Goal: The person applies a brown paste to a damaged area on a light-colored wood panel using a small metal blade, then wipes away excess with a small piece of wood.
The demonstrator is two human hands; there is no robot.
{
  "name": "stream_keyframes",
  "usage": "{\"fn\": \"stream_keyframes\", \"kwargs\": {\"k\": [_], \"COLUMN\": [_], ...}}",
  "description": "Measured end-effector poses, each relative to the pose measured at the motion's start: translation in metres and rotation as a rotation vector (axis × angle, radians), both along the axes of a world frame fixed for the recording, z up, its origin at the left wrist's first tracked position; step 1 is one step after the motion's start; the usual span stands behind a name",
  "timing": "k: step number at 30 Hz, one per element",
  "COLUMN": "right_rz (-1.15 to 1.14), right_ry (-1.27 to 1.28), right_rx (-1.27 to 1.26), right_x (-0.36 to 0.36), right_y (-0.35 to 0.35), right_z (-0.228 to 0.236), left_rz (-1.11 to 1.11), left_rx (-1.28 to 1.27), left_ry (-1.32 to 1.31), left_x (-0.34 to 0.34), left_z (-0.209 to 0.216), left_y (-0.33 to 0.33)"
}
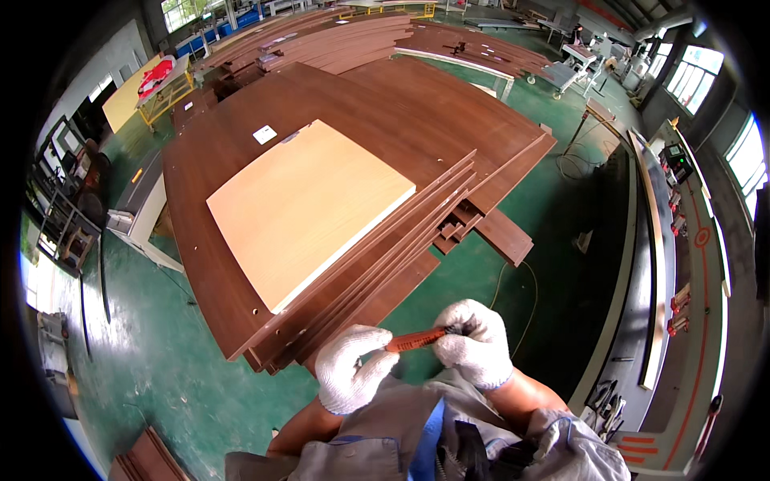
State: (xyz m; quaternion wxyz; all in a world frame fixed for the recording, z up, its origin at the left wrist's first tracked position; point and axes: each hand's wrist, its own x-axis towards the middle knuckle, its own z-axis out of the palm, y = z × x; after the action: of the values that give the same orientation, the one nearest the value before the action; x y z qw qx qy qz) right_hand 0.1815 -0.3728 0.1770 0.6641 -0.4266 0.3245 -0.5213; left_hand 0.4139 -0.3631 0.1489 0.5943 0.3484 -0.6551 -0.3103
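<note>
Both of my hands wear white knit gloves and are held in front of my body. Between them is a slim orange tool (415, 340) with dark markings, shaped like a utility knife. My left hand (353, 367) pinches its left end between thumb and fingers. The fingers of my right hand (476, 345) close around the other end, where a dark part shows. Just beyond my hands is a stack of dark brown panels (365, 104), with a smaller pale wood-coloured board (313, 208) lying flat on top.
A small white label (265, 135) lies on the brown panel. Brown strips (504, 237) stick out at the stack's right side. A long machine (698, 264) with red clamps runs along the right. More brown boards (337, 42) are stacked behind, and a cable (533, 297) trails over the green floor.
</note>
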Motion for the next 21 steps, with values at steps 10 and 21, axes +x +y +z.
{"fn": "stream_keyframes", "kwargs": {"k": [10, 21], "right_rz": [0.208, 0.281], "right_ry": [0.171, 0.119], "right_rx": [-0.078, 0.003], "right_x": [0.047, 0.023], "right_y": [-0.044, -0.101], "right_z": [0.026, 0.019], "left_rz": [0.231, 0.336], "left_rx": [-0.053, -0.27], "left_ry": [-0.077, -0.431], "left_x": [0.018, -0.008], "left_z": [0.011, 0.023], "left_y": [0.001, -0.053]}}
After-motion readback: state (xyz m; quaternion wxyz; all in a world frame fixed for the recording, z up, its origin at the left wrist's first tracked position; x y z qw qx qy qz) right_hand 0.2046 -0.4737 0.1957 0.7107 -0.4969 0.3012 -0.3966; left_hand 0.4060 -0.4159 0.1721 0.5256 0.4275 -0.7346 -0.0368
